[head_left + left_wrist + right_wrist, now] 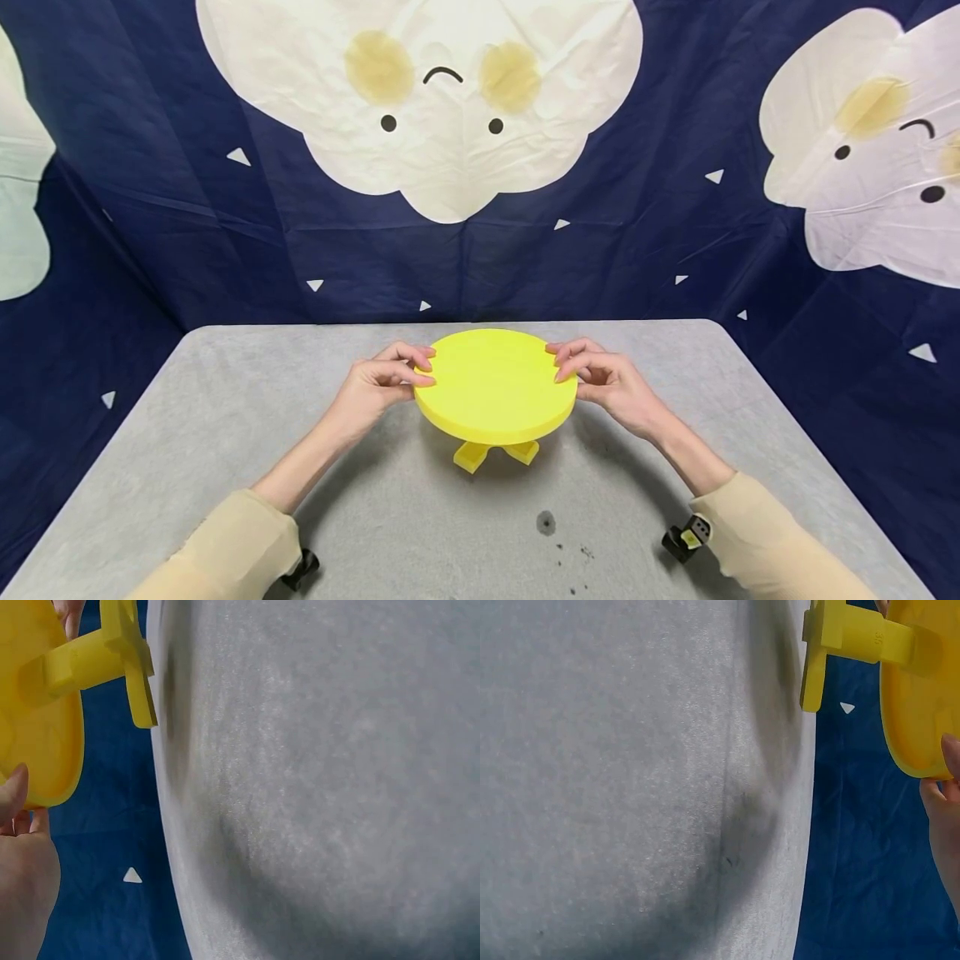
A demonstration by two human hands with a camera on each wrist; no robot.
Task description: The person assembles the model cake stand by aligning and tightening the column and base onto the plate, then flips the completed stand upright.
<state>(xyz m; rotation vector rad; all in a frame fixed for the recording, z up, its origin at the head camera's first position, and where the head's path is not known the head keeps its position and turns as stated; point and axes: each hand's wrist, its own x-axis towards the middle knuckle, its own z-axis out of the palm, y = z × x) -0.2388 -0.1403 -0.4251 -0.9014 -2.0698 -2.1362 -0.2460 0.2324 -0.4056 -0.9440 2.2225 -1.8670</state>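
A toy pedestal table [495,383], all yellow with a round top, is held level by both hands over the grey table. My left hand [378,375] pinches its rim from the left, fingers on top and thumb underneath. On the opposite side, my right hand [603,379] grips the rim the same way. The wrist views show the underside: a thick central stem [79,664] joins the top to a base with spread feet [815,667]. Two of the feet show below the top's front edge in the head view, close over the grey surface.
The grey table [420,533] has a dark round stain [546,522] and small specks near the front. Behind and beside it hangs a dark blue cloth [247,242] printed with white clouds and small triangles. A black wrist device [686,537] sits at the right sleeve.
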